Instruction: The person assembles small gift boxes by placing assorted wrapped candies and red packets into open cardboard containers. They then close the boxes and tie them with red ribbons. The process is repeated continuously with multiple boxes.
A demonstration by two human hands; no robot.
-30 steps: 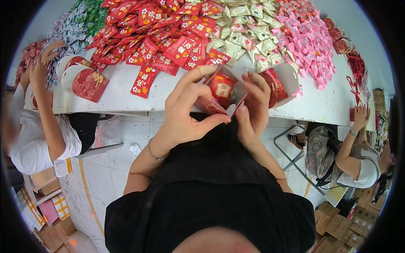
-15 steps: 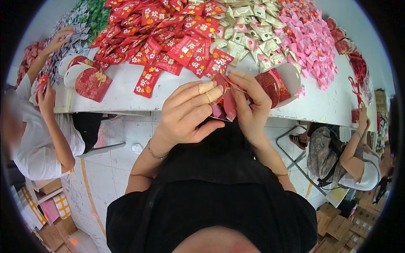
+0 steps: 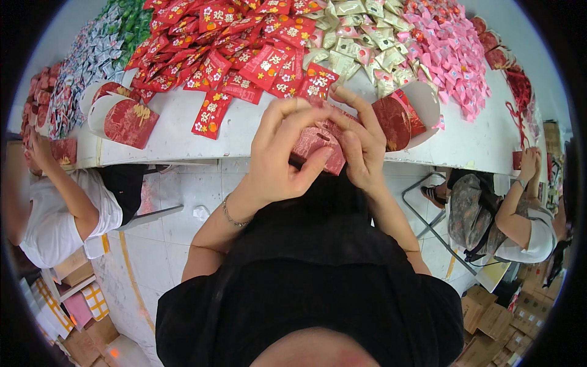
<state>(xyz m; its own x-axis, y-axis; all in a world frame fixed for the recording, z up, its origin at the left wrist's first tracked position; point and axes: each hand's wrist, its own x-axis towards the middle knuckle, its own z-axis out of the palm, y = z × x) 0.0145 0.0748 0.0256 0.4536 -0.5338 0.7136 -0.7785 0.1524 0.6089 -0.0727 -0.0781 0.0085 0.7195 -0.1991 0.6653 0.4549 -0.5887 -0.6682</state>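
Observation:
Between my two hands, at the table's front edge, is a small dark-red patterned paper box [image 3: 318,142] with a slot in its upper face. My left hand [image 3: 275,156] wraps its left side, the thumb pressed on the face and the fingers bent over the far edge. On the other side my right hand [image 3: 362,147] grips it with bent fingers and thumb. The fingers cover much of the far part. Just right of my right hand stands an open red box [image 3: 391,124] with a white inside and a red packet in it.
Across the white table [image 3: 177,131] lie heaps of red packets [image 3: 214,67], gold packets [image 3: 358,37], pink wrapped sweets [image 3: 449,73], blue-white packets [image 3: 85,70] and green ones [image 3: 136,27]. More open red boxes [image 3: 131,125] stand at left. A person [image 3: 67,208] works at left, another [image 3: 520,214] at right.
The box has turned and its slotted top face now shows, its flaps lying flatter. My left fingers have curled over it. The person at left has drawn an arm back from the heap.

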